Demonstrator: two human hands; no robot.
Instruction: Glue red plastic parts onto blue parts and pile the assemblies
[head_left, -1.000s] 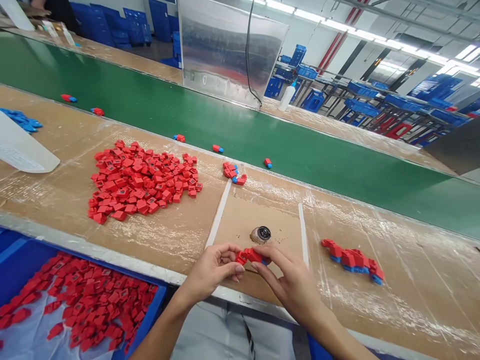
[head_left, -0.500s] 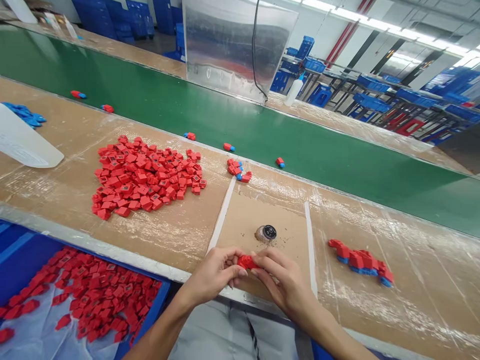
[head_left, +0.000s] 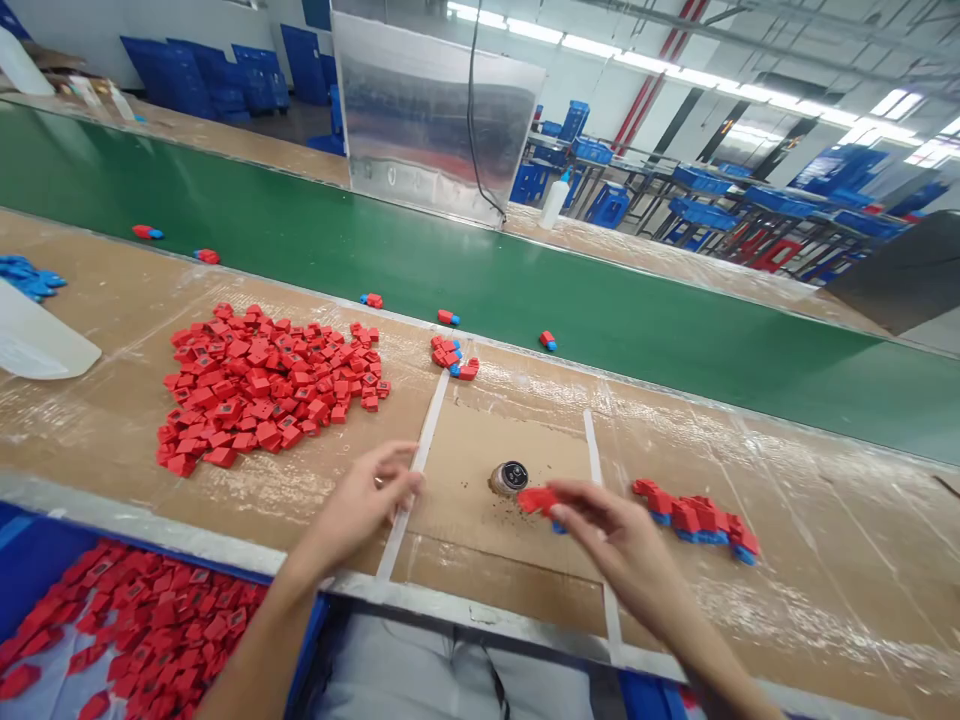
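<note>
My right hand [head_left: 611,530] pinches a red and blue plastic piece [head_left: 537,500] between thumb and fingers, just right of a small round jar with a black lid [head_left: 514,476]. Over the left tape strip, my left hand [head_left: 367,505] is empty, its fingers loosely bent and apart. A row of joined-looking red and blue pieces [head_left: 696,520] lies beyond my right hand. Left of the jar spreads a big heap of loose red pieces [head_left: 270,380]. A few red and blue pieces [head_left: 453,357] sit together near the belt's edge.
A green conveyor belt [head_left: 645,375] crosses behind the table, with several red and blue pieces along its near side. A blue bin [head_left: 37,560] of red parts stands at the lower left. A white scoop-like container [head_left: 45,335] and blue parts [head_left: 28,277] lie far left.
My hands have parted: the left moved left and let go of the piece, while the right carried it to the right, past the jar. The view has also shifted slightly.
</note>
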